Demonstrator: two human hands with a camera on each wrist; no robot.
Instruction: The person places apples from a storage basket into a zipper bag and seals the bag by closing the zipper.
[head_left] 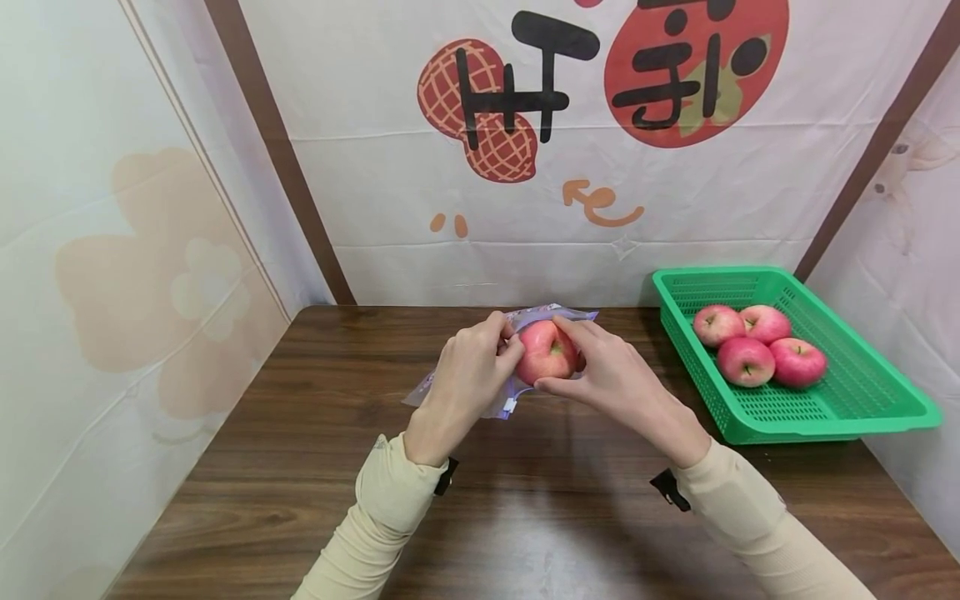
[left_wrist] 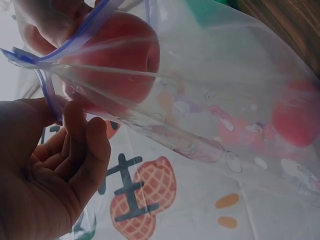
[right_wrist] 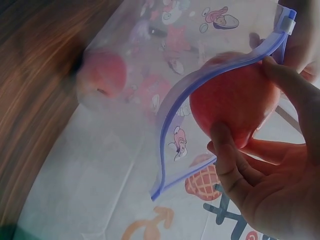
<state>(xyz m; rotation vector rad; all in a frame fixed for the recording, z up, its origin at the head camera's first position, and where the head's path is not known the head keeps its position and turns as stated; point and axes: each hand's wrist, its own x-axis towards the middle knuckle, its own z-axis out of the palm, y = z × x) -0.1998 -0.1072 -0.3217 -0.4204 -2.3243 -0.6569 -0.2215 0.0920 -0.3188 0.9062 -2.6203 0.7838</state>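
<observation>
A clear slider zip bag [right_wrist: 167, 125] with a purple rim and printed cartoon figures hangs between the hands. My right hand [head_left: 618, 379] holds a red apple [head_left: 546, 353] by thumb and fingers at the bag's mouth, part of it behind the film in the right wrist view. The bag's rim is pinched between thumb and fingers of my left hand [head_left: 467, 367], beside that apple. Deeper in the bag, a second apple [right_wrist: 104, 74] shows through the film. A white slider [right_wrist: 287, 25] sits at one end of the rim.
A green plastic basket [head_left: 885, 383] stands on the right of the brown wooden table [head_left: 300, 467], with several red apples [head_left: 746, 362] in it. A printed white cloth [head_left: 375, 183] hangs behind the table, and more cloth hangs at both sides.
</observation>
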